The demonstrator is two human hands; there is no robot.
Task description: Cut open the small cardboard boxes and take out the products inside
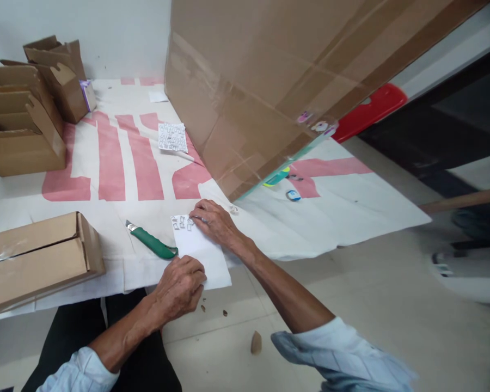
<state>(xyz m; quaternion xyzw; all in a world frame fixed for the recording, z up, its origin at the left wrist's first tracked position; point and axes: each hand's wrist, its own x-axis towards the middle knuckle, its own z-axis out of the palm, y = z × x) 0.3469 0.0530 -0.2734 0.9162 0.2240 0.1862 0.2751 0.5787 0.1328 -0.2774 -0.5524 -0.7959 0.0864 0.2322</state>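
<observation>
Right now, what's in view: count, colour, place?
Sheet: 1, white, centre
Knife: 1, green, left of sheet
Card: 1, white, beyond sheet
Slip: 1, white, back
Big carton: 1, brown, upper right
Closed carton: 1, brown, front left
Open cartons: 2+, brown, back left
Small box: 1, white-purple, back left
Small items: 2+, blue and teal, by big carton
Red item: 1, red, beyond big carton
Cloth: 1, white-pink, under sheet
Scraps: 3+, brown, floor
Left hand: 1, sheet's near side
Right hand: 1, sheet's far side
</observation>
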